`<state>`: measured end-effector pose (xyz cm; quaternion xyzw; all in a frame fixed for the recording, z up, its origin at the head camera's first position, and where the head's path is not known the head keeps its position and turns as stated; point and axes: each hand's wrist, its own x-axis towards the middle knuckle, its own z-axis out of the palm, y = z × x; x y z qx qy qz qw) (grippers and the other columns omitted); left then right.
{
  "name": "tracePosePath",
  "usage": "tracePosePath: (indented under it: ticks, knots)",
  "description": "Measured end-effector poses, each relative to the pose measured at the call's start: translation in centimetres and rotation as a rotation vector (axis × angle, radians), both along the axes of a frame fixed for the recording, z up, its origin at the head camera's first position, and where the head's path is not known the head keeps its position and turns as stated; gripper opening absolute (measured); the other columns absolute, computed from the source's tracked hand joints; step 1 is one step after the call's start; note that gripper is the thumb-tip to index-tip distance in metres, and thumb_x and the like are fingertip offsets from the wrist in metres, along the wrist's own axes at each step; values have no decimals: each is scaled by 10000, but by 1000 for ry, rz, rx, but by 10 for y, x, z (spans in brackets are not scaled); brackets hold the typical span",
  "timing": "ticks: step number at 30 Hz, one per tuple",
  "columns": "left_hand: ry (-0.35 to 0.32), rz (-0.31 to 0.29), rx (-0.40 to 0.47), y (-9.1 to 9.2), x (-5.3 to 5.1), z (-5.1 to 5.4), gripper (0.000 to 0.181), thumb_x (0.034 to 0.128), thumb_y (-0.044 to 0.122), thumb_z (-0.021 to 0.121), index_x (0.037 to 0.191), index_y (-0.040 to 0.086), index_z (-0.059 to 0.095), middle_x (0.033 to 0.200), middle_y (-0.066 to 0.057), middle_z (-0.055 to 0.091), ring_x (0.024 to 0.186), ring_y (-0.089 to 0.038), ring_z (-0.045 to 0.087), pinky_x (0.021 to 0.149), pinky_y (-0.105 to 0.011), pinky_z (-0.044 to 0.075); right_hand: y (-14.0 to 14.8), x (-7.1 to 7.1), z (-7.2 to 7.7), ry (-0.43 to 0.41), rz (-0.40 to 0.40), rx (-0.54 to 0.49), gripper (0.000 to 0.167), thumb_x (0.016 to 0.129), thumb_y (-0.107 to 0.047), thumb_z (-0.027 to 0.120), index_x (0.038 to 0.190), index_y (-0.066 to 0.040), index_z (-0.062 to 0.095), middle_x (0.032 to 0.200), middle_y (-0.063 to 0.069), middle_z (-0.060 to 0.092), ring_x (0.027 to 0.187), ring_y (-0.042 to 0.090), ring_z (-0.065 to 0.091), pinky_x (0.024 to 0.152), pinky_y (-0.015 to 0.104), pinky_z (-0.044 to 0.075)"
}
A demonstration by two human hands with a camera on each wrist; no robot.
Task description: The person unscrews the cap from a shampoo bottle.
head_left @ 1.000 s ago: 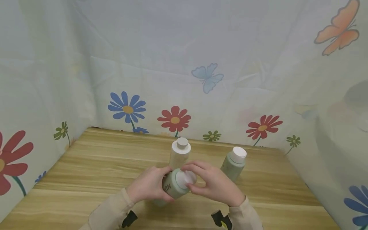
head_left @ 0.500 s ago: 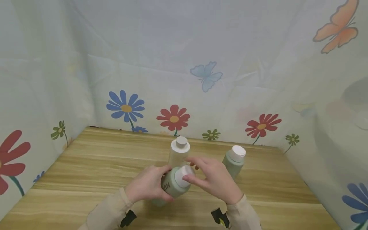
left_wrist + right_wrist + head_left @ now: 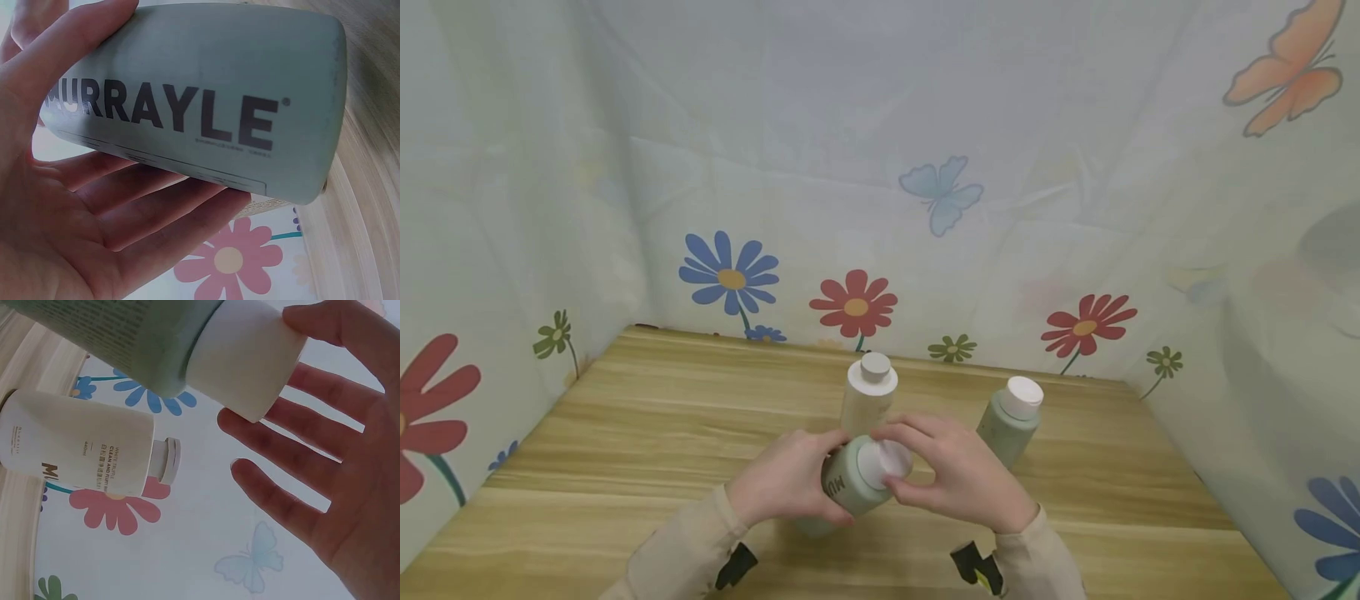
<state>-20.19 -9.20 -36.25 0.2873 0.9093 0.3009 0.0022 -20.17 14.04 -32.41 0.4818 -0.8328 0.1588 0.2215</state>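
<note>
A pale green bottle (image 3: 206, 94) with dark "MURRAYLE" lettering is held tilted in my left hand (image 3: 793, 479), thumb on one side and fingers on the other. Its white cap (image 3: 247, 356) points up to the right. My right hand (image 3: 958, 475) pinches that cap between thumb and fingertips; in the right wrist view the little finger stands off it. Just behind the hands a white bottle (image 3: 868, 400) with a narrow white cap stands upright, its lower part hidden. Right of my right hand stands a second green bottle (image 3: 1009, 429) with a white cap, partly covered by that hand.
The wood-grain table (image 3: 700, 400) runs back to a pale cloth (image 3: 790, 167) printed with flowers and butterflies. This cloth also rises along the left and right sides. A black device sits at each wrist.
Half a second ago the right fingers were spread off the cap's far side; now they are back around it. The left hand keeps the green bottle in about the same place.
</note>
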Motion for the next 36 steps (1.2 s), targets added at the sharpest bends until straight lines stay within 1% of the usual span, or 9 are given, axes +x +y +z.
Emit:
tracePosePath:
  ticks: [3, 6, 13, 20, 23, 26, 29, 32, 36]
  knots:
    - [3, -4, 0, 0, 0, 0, 654, 602, 329, 897, 1135, 83, 608, 1016, -24, 711, 844, -98, 646, 739, -274, 532, 0, 1, 0, 11, 20, 13, 449, 744, -233, 794, 1155, -157, 630, 1111, -51, 662, 966, 85, 640, 826, 260, 536]
    - [5, -4, -1, -1, 1, 0, 654, 600, 333, 896, 1131, 81, 609, 1010, -21, 710, 839, -95, 644, 736, -272, 531, 0, 2, 1, -21, 15, 7, 441, 788, -265, 781, 1182, -148, 621, 1122, -46, 661, 975, 81, 637, 832, 252, 535]
    - [2, 14, 1, -1, 2, -1, 671, 582, 353, 897, 1122, 78, 610, 991, -11, 710, 821, -84, 636, 717, -268, 527, 0, 7, 4, -179, -118, -73, 453, 878, -415, 681, 1253, -178, 589, 1143, -59, 669, 948, 86, 647, 780, 238, 544]
    - [0, 24, -1, 1, 2, 1, 668, 574, 345, 903, 1116, 84, 612, 984, -14, 710, 817, -93, 635, 726, -291, 533, 0, 8, 5, -234, -178, -60, 408, 859, -463, 683, 1165, -195, 643, 1029, -93, 690, 836, 66, 625, 683, 180, 498]
    - [-12, 21, -1, 1, 2, 1, 665, 585, 336, 902, 1124, 80, 609, 1000, -21, 709, 830, -100, 638, 739, -306, 539, -1, 8, 5, -221, -151, -54, 410, 837, -411, 731, 1162, -177, 640, 1030, -78, 691, 842, 54, 623, 709, 185, 513]
    - [-18, 16, -1, 1, 2, 1, 661, 591, 325, 901, 1129, 77, 608, 1009, -26, 709, 839, -107, 641, 745, -312, 541, 0, 7, 4, -185, -74, -27, 423, 808, -277, 780, 1176, -139, 624, 1090, -42, 681, 931, 69, 633, 802, 227, 541]
    - [-24, 6, 5, 1, 1, 0, 658, 596, 307, 899, 1135, 71, 606, 1021, -33, 708, 850, -114, 643, 748, -312, 540, 1, 6, 4, -143, 3, 11, 461, 768, -159, 781, 1191, -116, 602, 1160, -13, 653, 1041, 101, 626, 896, 273, 537]
    - [-14, -9, 7, 0, 0, -1, 655, 597, 300, 901, 1133, 70, 604, 1020, -33, 708, 852, -114, 646, 745, -297, 535, 2, 6, 4, -126, 36, 41, 483, 746, -115, 769, 1194, -116, 587, 1178, -9, 634, 1073, 115, 615, 917, 285, 531]
    - [2, -24, 6, 1, -1, -3, 658, 593, 299, 905, 1129, 67, 602, 1014, -32, 710, 848, -113, 650, 737, -285, 533, 3, 8, 7, -200, 15, 37, 535, 801, -177, 768, 1278, -97, 540, 1247, 18, 624, 1123, 138, 609, 933, 307, 526]
